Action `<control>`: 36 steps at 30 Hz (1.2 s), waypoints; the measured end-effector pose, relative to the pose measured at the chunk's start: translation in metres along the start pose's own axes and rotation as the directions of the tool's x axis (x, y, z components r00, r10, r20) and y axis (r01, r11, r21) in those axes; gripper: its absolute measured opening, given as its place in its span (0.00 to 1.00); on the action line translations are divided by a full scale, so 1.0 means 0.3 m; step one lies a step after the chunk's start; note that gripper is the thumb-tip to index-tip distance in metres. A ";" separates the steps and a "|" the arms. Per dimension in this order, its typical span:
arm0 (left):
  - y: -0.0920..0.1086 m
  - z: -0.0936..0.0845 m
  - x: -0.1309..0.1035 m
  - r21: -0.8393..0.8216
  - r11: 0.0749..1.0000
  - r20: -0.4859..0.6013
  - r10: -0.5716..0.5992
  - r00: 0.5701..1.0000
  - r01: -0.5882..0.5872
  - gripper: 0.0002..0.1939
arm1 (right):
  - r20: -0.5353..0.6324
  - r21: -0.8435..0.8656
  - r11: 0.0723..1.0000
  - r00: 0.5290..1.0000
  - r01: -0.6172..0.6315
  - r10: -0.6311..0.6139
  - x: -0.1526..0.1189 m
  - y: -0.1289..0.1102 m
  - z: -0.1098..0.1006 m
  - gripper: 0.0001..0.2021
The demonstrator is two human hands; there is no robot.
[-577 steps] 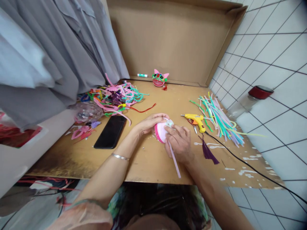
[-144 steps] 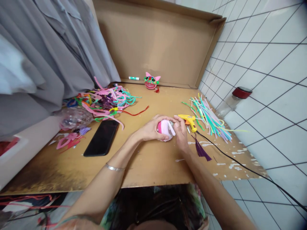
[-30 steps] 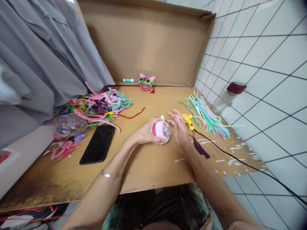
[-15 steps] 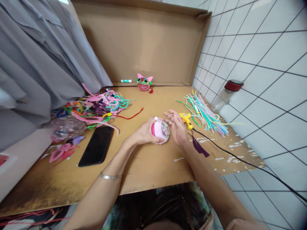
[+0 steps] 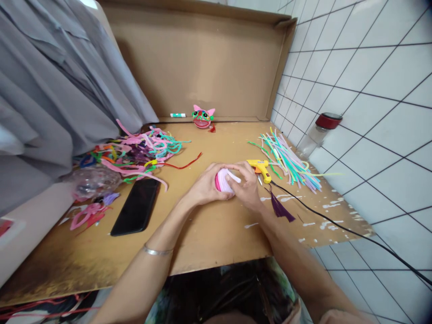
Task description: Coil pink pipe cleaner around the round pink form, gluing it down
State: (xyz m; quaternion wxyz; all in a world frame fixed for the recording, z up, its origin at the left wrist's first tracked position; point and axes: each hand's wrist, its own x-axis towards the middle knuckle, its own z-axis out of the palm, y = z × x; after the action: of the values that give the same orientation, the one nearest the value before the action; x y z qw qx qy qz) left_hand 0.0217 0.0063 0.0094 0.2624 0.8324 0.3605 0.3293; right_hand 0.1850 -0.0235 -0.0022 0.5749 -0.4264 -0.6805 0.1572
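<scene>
A small ball wrapped in pink and lilac pipe cleaner [image 5: 222, 180] sits in my left hand [image 5: 205, 185], whose fingers curl round its left side. From the right, my right hand [image 5: 248, 185] closes on the same ball, the thumb pressing a loose lilac pipe-cleaner end that sticks out to the right. The ball's far side and most of my right fingertips are hidden. Just beyond my right hand lies a yellow glue gun [image 5: 265, 171], and nearer me a purple tassel [image 5: 281, 208].
Straight pipe cleaners [image 5: 292, 159] lie at the right, near a red-lidded bottle [image 5: 319, 132]. A tangled pipe-cleaner heap [image 5: 141, 146] and a black phone [image 5: 135, 207] are at left. A decorated pink-eared ball [image 5: 202, 117] and a glue stick [image 5: 177, 115] stand at the back.
My right hand has moved left from beside the ball and closed on it at the loose pipe-cleaner end. The ball has turned in my left hand, so its clear part no longer shows.
</scene>
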 end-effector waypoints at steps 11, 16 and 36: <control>-0.010 -0.001 -0.003 0.034 0.999 0.008 -0.012 1.000 0.012 0.39 | -0.068 0.171 0.972 0.982 -0.163 0.177 -0.014 0.025 0.021 0.09; -0.003 -0.005 -0.005 -0.025 0.999 0.027 -0.032 0.999 0.032 0.41 | -0.084 0.242 0.945 0.966 -0.219 0.245 -0.013 0.028 0.027 0.10; 0.012 -0.013 -0.005 -0.020 0.998 0.059 -0.065 0.996 0.067 0.39 | -0.082 0.257 0.937 0.960 -0.238 0.266 -0.016 0.032 0.035 0.11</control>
State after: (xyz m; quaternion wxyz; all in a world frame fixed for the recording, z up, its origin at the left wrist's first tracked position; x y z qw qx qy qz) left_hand 0.0194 0.0038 0.0139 0.2924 0.8263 0.3764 0.3001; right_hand 0.1790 -0.0187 -0.0150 0.6362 -0.4445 -0.5613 0.2874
